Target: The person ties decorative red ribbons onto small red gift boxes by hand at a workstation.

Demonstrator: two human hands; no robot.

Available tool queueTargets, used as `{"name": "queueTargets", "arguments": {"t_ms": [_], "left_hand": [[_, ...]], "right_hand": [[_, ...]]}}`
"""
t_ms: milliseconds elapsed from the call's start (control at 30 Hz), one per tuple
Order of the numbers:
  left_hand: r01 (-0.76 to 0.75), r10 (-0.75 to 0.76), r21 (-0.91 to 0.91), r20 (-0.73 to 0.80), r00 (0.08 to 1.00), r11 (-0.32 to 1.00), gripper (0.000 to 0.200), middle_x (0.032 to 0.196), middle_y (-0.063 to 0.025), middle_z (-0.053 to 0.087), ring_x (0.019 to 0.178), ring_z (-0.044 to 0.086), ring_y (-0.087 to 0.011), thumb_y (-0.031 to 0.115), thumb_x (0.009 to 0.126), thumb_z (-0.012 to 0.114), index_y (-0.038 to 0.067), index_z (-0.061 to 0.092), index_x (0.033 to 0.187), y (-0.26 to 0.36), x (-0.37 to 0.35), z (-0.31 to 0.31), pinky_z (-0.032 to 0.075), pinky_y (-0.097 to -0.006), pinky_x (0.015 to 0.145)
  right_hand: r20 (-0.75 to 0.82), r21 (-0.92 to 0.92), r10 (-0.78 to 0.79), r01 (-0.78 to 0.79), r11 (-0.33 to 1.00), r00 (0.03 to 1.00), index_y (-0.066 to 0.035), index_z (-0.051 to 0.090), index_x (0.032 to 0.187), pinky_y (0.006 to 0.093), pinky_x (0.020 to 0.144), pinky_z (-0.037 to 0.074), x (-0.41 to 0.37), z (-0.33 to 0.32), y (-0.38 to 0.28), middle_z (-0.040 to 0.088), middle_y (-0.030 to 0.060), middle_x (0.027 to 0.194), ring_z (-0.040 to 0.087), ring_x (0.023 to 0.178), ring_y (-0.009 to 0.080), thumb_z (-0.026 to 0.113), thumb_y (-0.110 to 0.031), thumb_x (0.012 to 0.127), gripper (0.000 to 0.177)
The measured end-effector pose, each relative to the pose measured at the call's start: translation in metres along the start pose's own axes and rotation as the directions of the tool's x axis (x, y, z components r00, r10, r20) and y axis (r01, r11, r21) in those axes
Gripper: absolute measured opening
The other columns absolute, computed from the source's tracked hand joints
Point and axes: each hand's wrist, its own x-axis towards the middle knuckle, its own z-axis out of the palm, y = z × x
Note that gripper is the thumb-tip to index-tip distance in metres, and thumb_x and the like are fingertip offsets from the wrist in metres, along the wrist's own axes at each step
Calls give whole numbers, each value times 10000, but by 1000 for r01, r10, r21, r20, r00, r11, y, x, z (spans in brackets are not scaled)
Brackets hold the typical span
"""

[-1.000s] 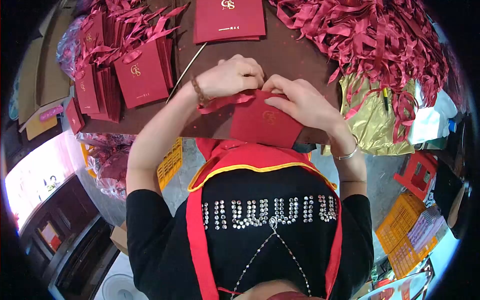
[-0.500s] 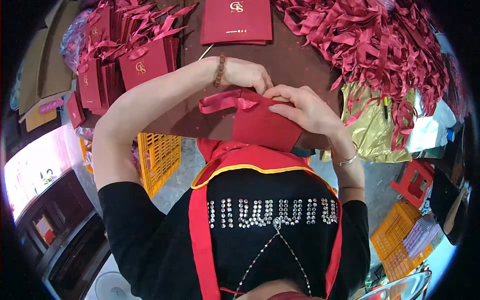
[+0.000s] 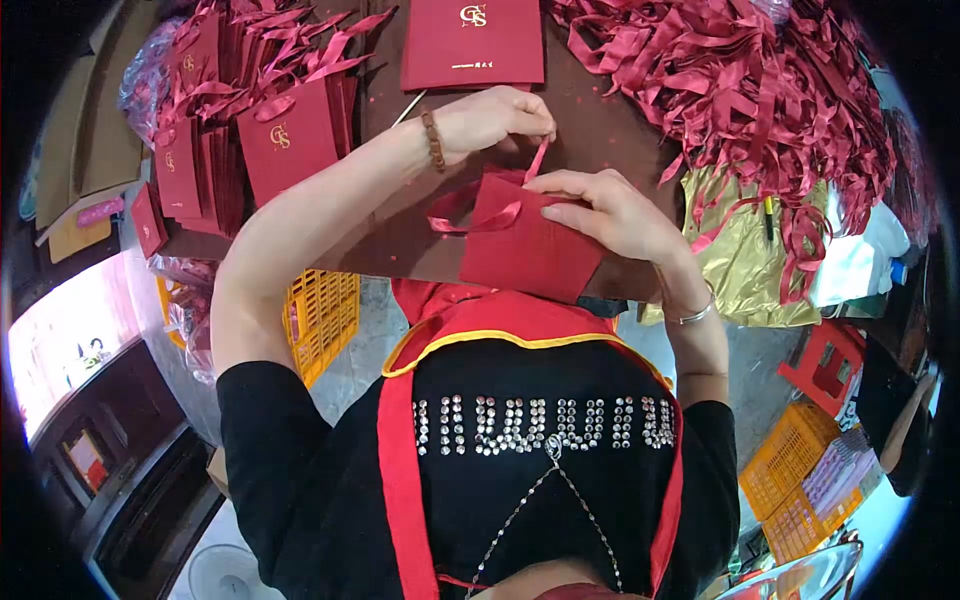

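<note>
A small red paper bag [image 3: 530, 240] lies tilted at the table's near edge, with a loop of red ribbon [image 3: 445, 222] hanging off its left side. Above the bag, my left hand [image 3: 500, 122] pinches another red ribbon [image 3: 539, 160] that runs taut up from the bag's top edge. My right hand [image 3: 610, 208] holds the bag's upper right edge between thumb and fingers.
Finished-looking red bags with ribbons [image 3: 290, 140] stand at the left. Flat red bags [image 3: 473, 45] are stacked at the back. A ribbon heap [image 3: 740, 90] and gold plastic [image 3: 745, 260] are right. Yellow crates [image 3: 325, 320] stand below the table.
My left hand has risen away from the bag, drawing a ribbon upward. The ribbon loop at the left has shifted and hangs more open. My right hand has barely moved.
</note>
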Motion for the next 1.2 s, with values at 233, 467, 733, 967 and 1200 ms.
{"name": "queueTargets", "arguments": {"t_ms": [233, 467, 733, 967, 1200], "left_hand": [[2, -6, -16, -286, 958, 1000, 192, 906, 29, 597, 795, 540, -56, 264, 930, 510, 91, 593, 935, -10, -8, 3, 425, -214, 686], [-24, 20, -10, -264, 964, 1000, 478, 1125, -70, 526, 1003, 509, -127, 328, 935, 499, 62, 348, 1301, -32, -46, 22, 477, -289, 720], [254, -232, 313, -107, 967, 915, 445, 875, -79, 605, 752, 565, -114, 81, 864, 582, 13, 437, 1278, -22, -143, 16, 460, -241, 656], [-225, 188, -535, -123, 974, 814, 244, 922, -177, 638, 736, 625, -184, 10, 841, 551, -41, 587, 1077, -48, -203, -11, 495, -270, 645], [-525, 376, -361, -407, 832, 771, 215, 1047, -189, 612, 771, 646, -241, 15, 845, 515, -55, 588, 1035, -40, -160, 23, 518, -305, 712]], "right_hand": [[16, -76, -18, 20, 997, 1000, -38, 574, 1143, 377, 747, 483, 3, 2, 4, 648, 190, 943, 633, 853, 334, 591, -137, 841, 318], [-92, -12, 103, -105, 994, 990, -29, 569, 1148, 356, 790, 478, -2, 0, 15, 633, 191, 1015, 619, 916, 329, 601, -132, 828, 337], [-114, -122, 87, -101, 987, 990, -17, 555, 1158, 369, 830, 464, -4, -1, 25, 619, 189, 1054, 593, 975, 342, 585, -133, 832, 348], [-118, -223, 180, -203, 953, 977, -20, 564, 1157, 324, 839, 461, -3, 2, 32, 612, 155, 1068, 600, 970, 285, 599, -106, 826, 344], [-197, -133, 145, -173, 976, 970, -24, 567, 1143, 328, 823, 475, -7, 5, 29, 613, 135, 1058, 602, 965, 249, 639, -110, 799, 362]]}}
